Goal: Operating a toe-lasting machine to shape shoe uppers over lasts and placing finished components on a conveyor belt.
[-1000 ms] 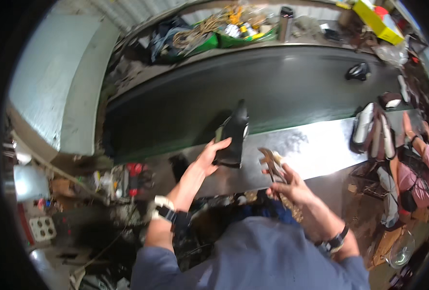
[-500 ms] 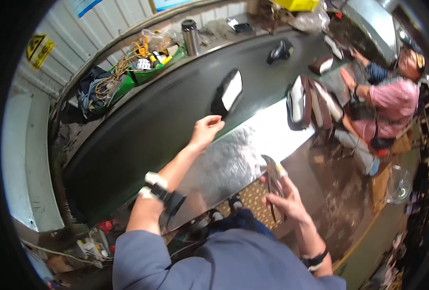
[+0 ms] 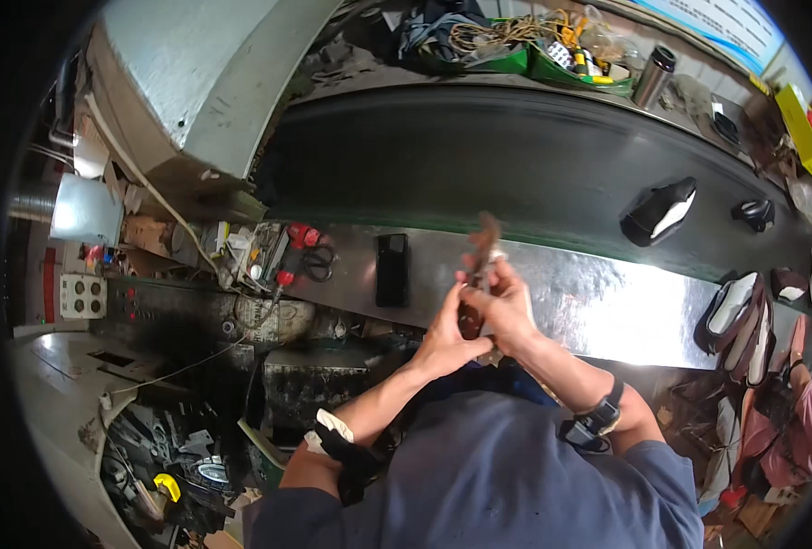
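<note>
In front of my body, my two hands meet over the metal ledge (image 3: 351, 267) beside the dark conveyor belt (image 3: 406, 156). My right hand (image 3: 510, 316) is closed around a pair of dark pliers (image 3: 489, 240), whose far end is blurred by motion. Pressed against the right hand, my left hand (image 3: 444, 340) has its fingers closed on the lower part of the pliers. Fingers partly hide the tool. A black phone (image 3: 391, 270) lies on the ledge left of my hands. A dark shoe with a white sole (image 3: 664, 212) rests on the belt to the right.
A red power tool (image 3: 302, 240) with a black cord lies at the ledge's left end. Several shoes (image 3: 734, 306) are bunched at the far right, near a person in pink (image 3: 790, 435). Green bins (image 3: 507, 62) and a steel flask (image 3: 653, 78) stand behind the belt. A grey machine housing (image 3: 177, 82) rises at left.
My view has swung left. My left hand has moved from near the shoe on the belt to the pliers in my right hand, and now both hands are on them.
</note>
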Demonstrator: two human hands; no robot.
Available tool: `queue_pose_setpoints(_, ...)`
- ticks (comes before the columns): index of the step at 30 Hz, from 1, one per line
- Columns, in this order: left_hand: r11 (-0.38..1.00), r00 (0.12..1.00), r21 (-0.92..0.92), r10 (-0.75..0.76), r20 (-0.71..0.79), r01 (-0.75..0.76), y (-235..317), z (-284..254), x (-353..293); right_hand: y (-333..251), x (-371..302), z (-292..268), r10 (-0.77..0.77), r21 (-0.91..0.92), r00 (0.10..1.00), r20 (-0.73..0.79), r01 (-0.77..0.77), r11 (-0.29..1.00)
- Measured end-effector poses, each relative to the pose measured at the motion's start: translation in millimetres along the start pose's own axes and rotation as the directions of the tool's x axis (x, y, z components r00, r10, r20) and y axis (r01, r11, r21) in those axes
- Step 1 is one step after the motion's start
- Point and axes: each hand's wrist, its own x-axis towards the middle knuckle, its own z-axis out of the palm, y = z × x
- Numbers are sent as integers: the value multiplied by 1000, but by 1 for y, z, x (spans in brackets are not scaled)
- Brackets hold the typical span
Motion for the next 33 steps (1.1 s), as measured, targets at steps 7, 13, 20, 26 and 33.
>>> queue_pose_setpoints(7, 981, 891, -74, -196, -411, 181, -76, -91, -14, 35, 37, 32, 284, -405, 935, 211, -181, 896)
queue_pose_setpoints(13, 985, 830, 0, -143, -540, 170, -181, -184, 24, 76, 29, -92, 111, -704, 993, 35, -55, 708)
queue_pose_setpoints(20, 647, 846, 708, 180, -502, 283, -209, -219, 23, 49, -62, -145, 38, -621, 953, -299, -224, 751)
queue_pose_setpoints(26, 975, 940, -207, -8, 342, 84, -46, -109, 16, 75, -93, -146, -22, -685, 942, -336, -228, 692)
queue_pose_setpoints(33, 979, 585, -114, -6, 811, 167, -17, -69, -15, 66, -82, -143, -210, -820, 952, -224, -67, 568)
